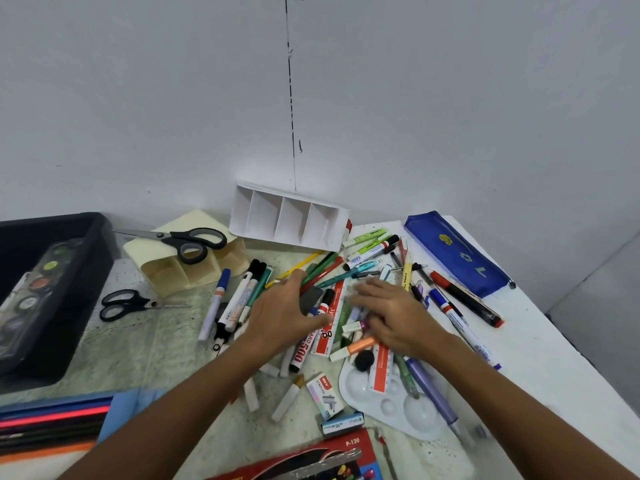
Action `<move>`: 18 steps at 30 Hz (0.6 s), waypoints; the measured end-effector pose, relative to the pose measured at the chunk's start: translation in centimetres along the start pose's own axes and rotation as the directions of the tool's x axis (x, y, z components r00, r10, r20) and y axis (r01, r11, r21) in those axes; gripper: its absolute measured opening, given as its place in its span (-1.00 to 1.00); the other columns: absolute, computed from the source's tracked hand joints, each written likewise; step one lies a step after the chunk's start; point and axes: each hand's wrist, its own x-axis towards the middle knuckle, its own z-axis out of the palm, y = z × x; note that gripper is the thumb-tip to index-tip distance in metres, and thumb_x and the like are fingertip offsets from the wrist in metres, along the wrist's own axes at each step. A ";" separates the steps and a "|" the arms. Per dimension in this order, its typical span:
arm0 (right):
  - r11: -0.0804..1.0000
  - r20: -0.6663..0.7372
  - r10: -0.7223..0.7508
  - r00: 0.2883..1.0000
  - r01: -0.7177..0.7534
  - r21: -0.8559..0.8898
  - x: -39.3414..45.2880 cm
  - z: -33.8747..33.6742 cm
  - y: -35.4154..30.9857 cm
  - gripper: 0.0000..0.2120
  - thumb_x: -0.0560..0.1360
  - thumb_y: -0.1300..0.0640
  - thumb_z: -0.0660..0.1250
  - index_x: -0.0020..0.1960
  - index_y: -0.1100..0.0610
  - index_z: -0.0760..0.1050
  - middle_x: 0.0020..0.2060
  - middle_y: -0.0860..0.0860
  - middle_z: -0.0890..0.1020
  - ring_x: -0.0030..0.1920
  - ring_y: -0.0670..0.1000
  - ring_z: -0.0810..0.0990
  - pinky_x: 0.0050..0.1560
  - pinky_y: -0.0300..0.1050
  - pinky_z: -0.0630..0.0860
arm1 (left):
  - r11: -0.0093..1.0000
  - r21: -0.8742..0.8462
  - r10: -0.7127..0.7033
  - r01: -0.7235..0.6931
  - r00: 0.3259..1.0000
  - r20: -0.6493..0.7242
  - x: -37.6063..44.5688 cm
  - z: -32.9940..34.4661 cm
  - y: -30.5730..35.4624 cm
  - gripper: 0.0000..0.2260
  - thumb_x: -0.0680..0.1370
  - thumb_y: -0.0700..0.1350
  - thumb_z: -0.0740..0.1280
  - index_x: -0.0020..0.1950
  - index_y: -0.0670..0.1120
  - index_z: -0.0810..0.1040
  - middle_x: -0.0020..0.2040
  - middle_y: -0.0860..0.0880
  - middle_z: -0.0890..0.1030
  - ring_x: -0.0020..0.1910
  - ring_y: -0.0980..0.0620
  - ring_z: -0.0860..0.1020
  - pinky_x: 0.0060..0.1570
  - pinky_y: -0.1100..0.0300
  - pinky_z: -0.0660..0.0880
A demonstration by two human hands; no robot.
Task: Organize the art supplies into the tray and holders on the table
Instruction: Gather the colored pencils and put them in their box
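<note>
1. Pale grey walls meet in a corner behind a speckled green-white table (145, 344) strewn with stationery.
2. At the table's centre lies the heap of pens and markers (332, 271), the supplies to be sorted; most long axes run from about 7 o'clock to 1 o'clock, tips pointing towards the far holders.
3. The left hand (280, 313) rests palm-down on the heap's 9 o'clock side, fingers straight and loosely spread over a grey eraser (311, 299); it appears to clasp nothing.
4. The right hand (394, 313) lies flat on the heap's 3 o'clock side, fingers extended towards 10 o'clock. It is blurred, so whether a fingertip pinches anything cannot be told.
5. At 12 o'clock from the hands a white divided holder (287, 216) lies tipped against the wall, compartments open to the viewer. At 10 o'clock a cream holder (187, 268) is also on its side, with grey-handled scissors (187, 242) resting on it.
6. The black tray (86, 244) sits at 9 o'clock, well apart from the heap, holding a paint palette set (31, 292). Black scissors (128, 304) lie between tray and heap.
7. Judged from this, sorting has barely begun: both holders look empty. The left hand is nearer the cream holder and the tray, and the right nearer the white holder's near end, so a pen lifted by either would swing towards 11 to 12 o'clock, roughly along its own axis.
8. A white mixing palette (391, 403) and a blue pencil case (453, 254) flank the right arm.
</note>
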 end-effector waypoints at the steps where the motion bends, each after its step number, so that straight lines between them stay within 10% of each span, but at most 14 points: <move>1: 1.000 0.034 -0.023 0.999 0.024 -0.018 0.1 0.1 -0.2 -0.55 0.50 0.03 0.06 0.30 0.00 0.53 0.39 -0.04 0.46 0.47 -0.01 0.25 0.44 0.06 0.12 | 1.000 -0.009 0.015 -0.015 1.000 0.006 0.0 0.3 0.5 -0.36 0.31 0.35 0.45 0.22 0.04 0.34 0.00 0.11 0.55 -0.12 0.09 0.53 -0.15 0.20 0.52; 6: 0.999 -0.041 -0.012 0.999 0.010 -0.046 -0.7 -0.7 0.9 -0.64 0.48 0.02 0.06 -0.13 0.12 0.60 -0.04 0.00 0.62 0.07 -0.05 0.50 0.20 0.10 0.41 | 0.998 0.048 -0.034 0.031 0.997 0.066 -0.1 1.2 0.9 -0.29 0.26 0.34 0.49 0.24 0.02 0.32 0.09 0.08 0.56 -0.05 0.09 0.46 -0.05 0.14 0.52; 12: 0.996 -0.062 -0.058 0.996 0.053 -0.074 -0.3 -0.5 0.5 -0.63 0.48 0.09 0.13 0.13 0.12 0.63 0.21 0.04 0.60 0.31 0.03 0.45 0.36 0.04 0.27 | 0.994 0.045 -0.098 0.095 0.994 0.054 -0.2 1.0 0.0 -0.29 0.25 0.32 0.51 0.25 0.03 0.34 0.09 0.03 0.57 -0.05 0.04 0.47 -0.09 0.15 0.46; 18: 0.998 -0.102 -0.055 0.993 0.050 -0.049 -0.4 -0.3 0.9 -0.76 0.47 0.13 0.22 -0.08 0.11 0.67 -0.02 -0.01 0.69 0.09 -0.03 0.59 0.24 0.03 0.44 | 0.994 0.058 -0.092 0.088 0.994 0.056 -0.3 0.5 -0.3 -0.29 0.28 0.29 0.51 0.27 0.01 0.34 0.10 0.00 0.55 -0.02 0.01 0.49 -0.11 0.16 0.44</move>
